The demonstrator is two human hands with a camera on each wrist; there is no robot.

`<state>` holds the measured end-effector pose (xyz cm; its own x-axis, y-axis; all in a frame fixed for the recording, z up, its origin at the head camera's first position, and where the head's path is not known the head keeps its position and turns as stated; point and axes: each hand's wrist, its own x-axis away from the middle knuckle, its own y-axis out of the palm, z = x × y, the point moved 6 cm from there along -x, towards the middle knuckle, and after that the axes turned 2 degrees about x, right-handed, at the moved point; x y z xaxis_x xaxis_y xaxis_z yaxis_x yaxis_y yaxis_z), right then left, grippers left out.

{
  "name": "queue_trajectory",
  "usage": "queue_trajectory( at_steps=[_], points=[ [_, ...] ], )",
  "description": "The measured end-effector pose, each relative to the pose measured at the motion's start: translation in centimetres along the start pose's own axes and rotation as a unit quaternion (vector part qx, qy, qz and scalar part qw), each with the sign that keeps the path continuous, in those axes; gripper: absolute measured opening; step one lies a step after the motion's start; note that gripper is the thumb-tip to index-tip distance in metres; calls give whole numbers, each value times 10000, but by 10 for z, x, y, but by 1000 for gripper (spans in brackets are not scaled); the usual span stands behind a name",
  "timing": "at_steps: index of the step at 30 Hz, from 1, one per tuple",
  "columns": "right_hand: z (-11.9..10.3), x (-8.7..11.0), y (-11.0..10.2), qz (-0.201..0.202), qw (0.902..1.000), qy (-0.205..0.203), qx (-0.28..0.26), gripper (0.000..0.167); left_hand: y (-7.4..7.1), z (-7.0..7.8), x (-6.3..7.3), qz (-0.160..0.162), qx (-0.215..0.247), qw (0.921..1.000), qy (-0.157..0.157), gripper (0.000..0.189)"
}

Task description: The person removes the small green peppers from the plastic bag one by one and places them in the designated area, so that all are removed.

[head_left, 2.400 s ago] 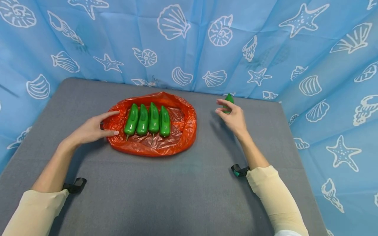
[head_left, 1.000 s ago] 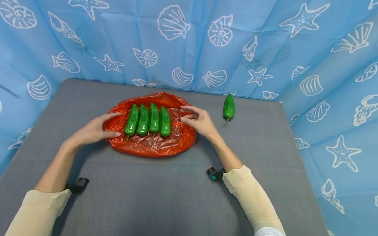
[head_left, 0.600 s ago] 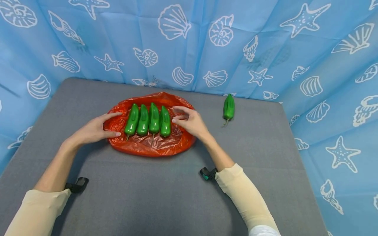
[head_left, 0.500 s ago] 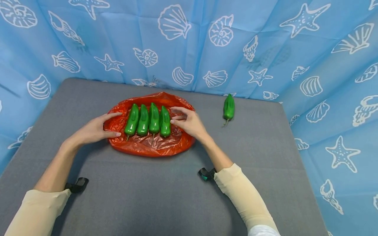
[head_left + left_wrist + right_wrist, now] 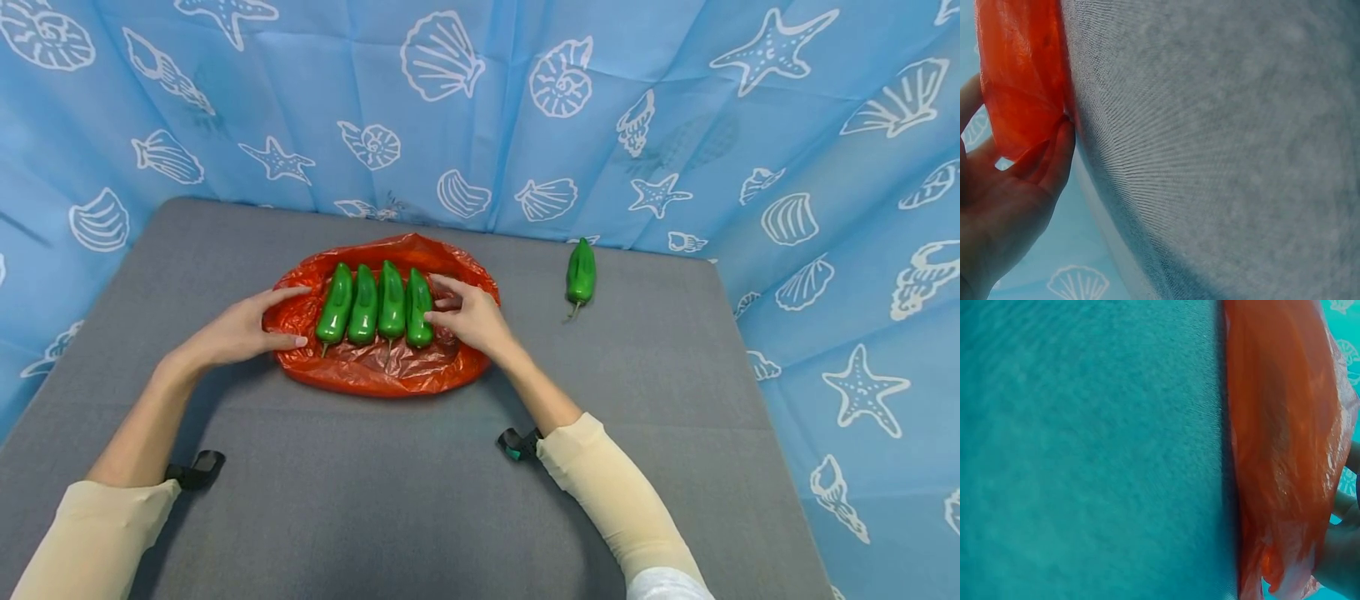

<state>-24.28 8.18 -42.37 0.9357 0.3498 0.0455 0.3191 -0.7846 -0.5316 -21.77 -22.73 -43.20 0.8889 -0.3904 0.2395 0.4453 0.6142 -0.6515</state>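
Observation:
An open red plastic bag (image 5: 472, 358) lies on the table, its rim spread wide. Several glossy green peppers stand side by side in it; the rightmost pepper (image 5: 417, 327) is partly covered by my right hand (image 5: 476, 321). That hand reaches over the bag's right rim, thumb tip over this pepper and index finger by its upper end, thumb and fingers apart. My left hand (image 5: 232, 333) holds the bag's left rim between thumb and fingers, which the left wrist view also shows. Another green pepper (image 5: 581, 275) lies alone to the right.
The grey cloth-covered table (image 5: 360, 500) carries the bag and the single pepper. A blue curtain (image 5: 495, 108) with white shells and starfish hangs behind it and along the sides. Black wrist cameras sit at both cuffs.
My right hand has let go of the lone pepper at the right and moved left into the bag, up to the rightmost pepper there. The left hand stays at the bag's left rim.

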Motion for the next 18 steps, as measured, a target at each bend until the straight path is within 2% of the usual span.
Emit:
queue_trajectory(
  at_steps=[10, 18],
  points=[
    [3, -7, 12, -260, 9985, 176, 450, 68, 2, -1, 1, -74, 31, 10000, 22, 81],
    [2, -11, 21, -508, 9922, 197, 1124, 77, 1, 0, 1, -73, 95, 9998, -140, 86]
  ],
)
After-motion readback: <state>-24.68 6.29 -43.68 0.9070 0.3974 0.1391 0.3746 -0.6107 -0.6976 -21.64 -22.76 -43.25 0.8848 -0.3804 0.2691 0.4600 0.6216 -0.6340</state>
